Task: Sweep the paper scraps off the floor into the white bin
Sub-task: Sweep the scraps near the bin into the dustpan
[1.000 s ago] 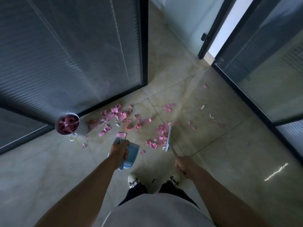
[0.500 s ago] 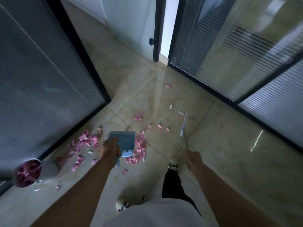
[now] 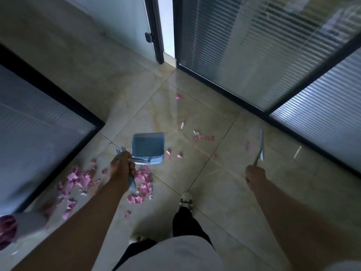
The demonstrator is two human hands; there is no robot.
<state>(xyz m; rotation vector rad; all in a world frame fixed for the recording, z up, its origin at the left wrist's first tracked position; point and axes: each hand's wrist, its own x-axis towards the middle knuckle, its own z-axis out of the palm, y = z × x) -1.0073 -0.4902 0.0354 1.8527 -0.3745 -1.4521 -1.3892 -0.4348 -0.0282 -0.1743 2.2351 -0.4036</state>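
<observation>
Plastic dustpan [image 3: 147,148] (ridged), torn scraps [image 3: 143,185], glossy tiles [image 3: 218,184]

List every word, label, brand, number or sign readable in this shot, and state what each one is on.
None: no readable text appears anywhere in this view.
Blue dustpan held by the left hand: no visible label or brand.
Brush held by the right hand: seen edge-on, no marking shows.
Pink paper scraps: no print can be made out.
White bin: blurred, nothing legible.
Shoe: dark marks, too small to read.

Tiled floor [image 3: 224,192], pink paper scraps [image 3: 142,184]
</observation>
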